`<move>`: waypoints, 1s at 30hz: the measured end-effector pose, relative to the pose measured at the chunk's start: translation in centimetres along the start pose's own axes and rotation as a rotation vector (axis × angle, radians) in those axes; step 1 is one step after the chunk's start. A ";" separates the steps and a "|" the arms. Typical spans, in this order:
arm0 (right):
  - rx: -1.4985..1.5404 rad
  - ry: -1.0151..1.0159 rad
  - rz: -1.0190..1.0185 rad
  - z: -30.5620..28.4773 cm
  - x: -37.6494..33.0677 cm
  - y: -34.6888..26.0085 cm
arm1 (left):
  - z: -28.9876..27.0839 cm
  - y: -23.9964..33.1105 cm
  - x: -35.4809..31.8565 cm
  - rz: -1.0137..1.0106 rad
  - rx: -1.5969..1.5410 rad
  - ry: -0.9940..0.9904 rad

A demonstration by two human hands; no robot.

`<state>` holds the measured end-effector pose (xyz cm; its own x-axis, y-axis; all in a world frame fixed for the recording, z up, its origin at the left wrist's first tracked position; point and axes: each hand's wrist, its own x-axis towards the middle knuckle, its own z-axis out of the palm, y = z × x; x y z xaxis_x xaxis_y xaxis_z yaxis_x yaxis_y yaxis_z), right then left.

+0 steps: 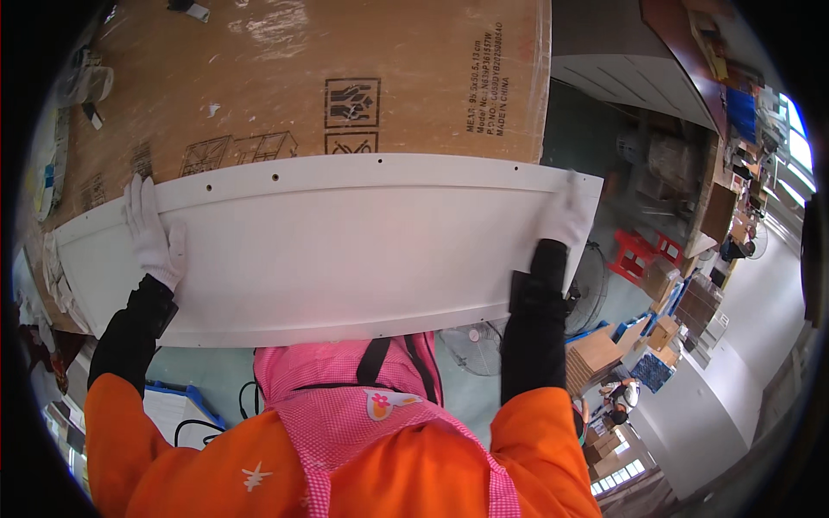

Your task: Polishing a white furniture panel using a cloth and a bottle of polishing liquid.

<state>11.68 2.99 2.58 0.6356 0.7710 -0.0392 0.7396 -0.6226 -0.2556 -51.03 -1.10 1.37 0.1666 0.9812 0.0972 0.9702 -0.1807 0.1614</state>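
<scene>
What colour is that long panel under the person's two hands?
The long panel is plain white, seen best in the head view.

On the brown cardboard (423, 43), four lines of black print (486, 79) run sideways, with letters and numbers. To their left, one framed sign (352, 103) shows hands; below it, a second framed sign (351, 142) is partly hidden.

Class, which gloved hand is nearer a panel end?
The right hand, close to the right end of the white panel; the left hand sits farther from the left end.
</scene>
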 end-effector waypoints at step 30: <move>0.284 -0.094 -0.760 3.6 -12.2 -14.0 | -0.1 0.5 0.0 -0.020 0.044 0.049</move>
<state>-7.24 2.82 3.19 -0.0475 0.9850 0.1657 0.8689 0.1225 -0.4796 -50.56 -1.25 1.57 0.1394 0.9799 0.1424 0.9802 -0.1570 0.1208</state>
